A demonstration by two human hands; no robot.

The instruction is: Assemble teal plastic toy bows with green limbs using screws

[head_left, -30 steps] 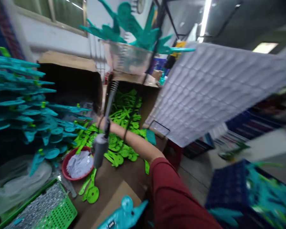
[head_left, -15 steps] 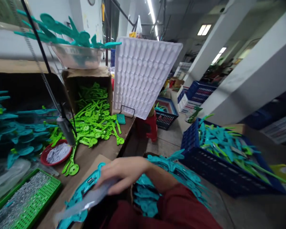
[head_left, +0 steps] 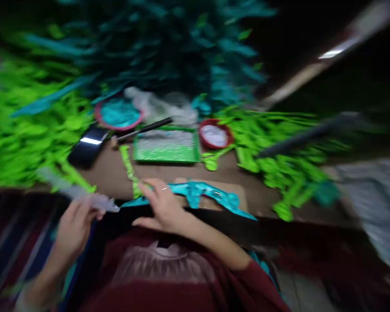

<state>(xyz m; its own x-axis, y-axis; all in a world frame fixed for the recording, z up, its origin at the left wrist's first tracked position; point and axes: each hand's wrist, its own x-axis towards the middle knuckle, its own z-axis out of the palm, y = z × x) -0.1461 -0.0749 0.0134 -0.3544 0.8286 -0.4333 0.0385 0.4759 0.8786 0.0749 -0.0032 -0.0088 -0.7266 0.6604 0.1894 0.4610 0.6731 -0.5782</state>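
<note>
The picture is smeared by motion. My left hand (head_left: 74,223), at the lower left in front of the table edge, is closed on a translucent plastic strip (head_left: 60,182), whose pale end pokes out by the fingertips. My right hand (head_left: 165,208) reaches over the table edge with thumb and fingers apart. Beneath its fingers lies the left end of a teal bow-shaped plastic part (head_left: 214,193); whether they touch it, I cannot tell. That part rests on a piece of cardboard (head_left: 243,195). A narrow lime-green part (head_left: 127,164) lies just beyond my right fingertips.
A green basket (head_left: 165,157) of small metal pieces stands mid-table, between a red bowl (head_left: 229,141) of white pieces and a pink-rimmed bowl (head_left: 99,119) of teal pieces. A dark phone-like slab (head_left: 87,149) and lime-green piles (head_left: 35,125) lie left. A grey tool (head_left: 299,136) hangs right.
The view has swung left and down onto the table. My left hand has come into view holding the translucent strip, which was at my right hand before. My right hand's fingers are now spread.
</note>
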